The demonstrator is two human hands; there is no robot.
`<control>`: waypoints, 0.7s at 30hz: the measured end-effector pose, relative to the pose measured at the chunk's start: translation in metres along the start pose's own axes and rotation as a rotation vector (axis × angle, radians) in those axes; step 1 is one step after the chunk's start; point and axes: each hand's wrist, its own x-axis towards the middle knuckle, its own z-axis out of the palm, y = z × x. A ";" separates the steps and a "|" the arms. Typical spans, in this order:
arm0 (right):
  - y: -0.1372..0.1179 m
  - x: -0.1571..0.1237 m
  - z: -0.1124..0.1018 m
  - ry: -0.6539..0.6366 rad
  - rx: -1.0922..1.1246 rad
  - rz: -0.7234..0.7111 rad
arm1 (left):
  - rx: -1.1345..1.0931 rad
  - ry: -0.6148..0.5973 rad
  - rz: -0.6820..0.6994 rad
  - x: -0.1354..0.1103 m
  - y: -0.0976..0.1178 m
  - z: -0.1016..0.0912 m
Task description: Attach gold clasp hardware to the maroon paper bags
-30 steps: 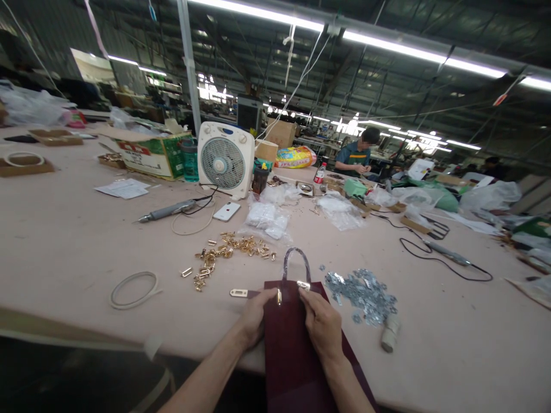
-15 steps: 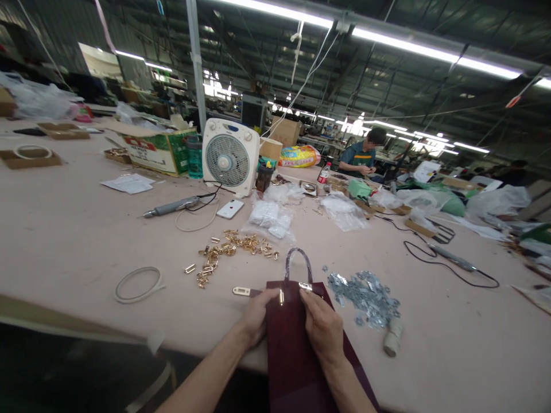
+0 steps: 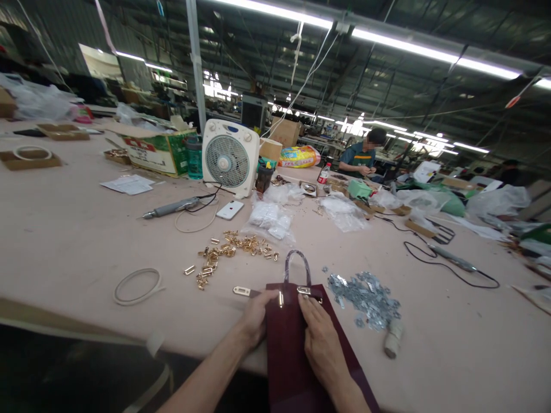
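Okay, the fingers of your right hand [image 3: 321,335] sit close together, their tips just below a gold buckle [image 3: 303,291]. The fingers of your left hand [image 3: 258,318] lie together beside a small gold bar [image 3: 280,298]. You can't tell whether either hand grips or only rests. Both are on a dark maroon bag [image 3: 297,355], which lies flat with its near end past the edge of the pale work table [image 3: 64,229]. Its long axis tilts away from you and slightly left, and its handle [image 3: 297,267] points toward the box fan [image 3: 230,158]. A flat gold plate [image 3: 241,291] sits just left of the bag. Farther out, gold fittings [image 3: 228,246] are scattered ahead, with silvery metal pieces [image 3: 364,298] to the right and a coil of white cord [image 3: 138,287] to the left. A co-worker [image 3: 361,155] sits across the table, working with both hands.
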 end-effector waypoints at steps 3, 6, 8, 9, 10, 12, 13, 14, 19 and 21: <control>-0.002 -0.004 0.002 0.002 -0.022 0.014 | 0.019 0.019 -0.009 0.000 0.000 0.001; -0.004 -0.007 0.004 0.004 -0.036 0.053 | 0.032 0.094 -0.058 -0.002 -0.004 0.003; -0.005 -0.009 0.004 0.006 -0.039 0.078 | 0.047 0.157 -0.082 -0.003 -0.007 0.005; -0.006 -0.009 0.004 0.007 -0.040 0.085 | 0.051 0.179 -0.091 -0.004 -0.007 0.006; -0.007 -0.010 0.004 0.009 -0.039 0.087 | 0.052 0.189 -0.102 -0.004 -0.007 0.007; -0.009 -0.010 0.003 0.017 -0.035 0.091 | 0.045 0.172 -0.138 -0.005 -0.006 0.009; -0.010 -0.010 0.003 0.023 -0.032 0.094 | 0.040 0.159 -0.156 -0.005 -0.005 0.010; -0.010 -0.010 0.002 0.030 -0.030 0.098 | 0.036 0.149 -0.169 -0.005 -0.004 0.011; -0.012 -0.009 0.000 0.064 -0.031 0.104 | 0.036 0.157 -0.174 -0.004 0.000 0.017; -0.012 -0.008 -0.001 0.068 -0.035 0.099 | 0.034 0.150 -0.178 -0.004 0.001 0.018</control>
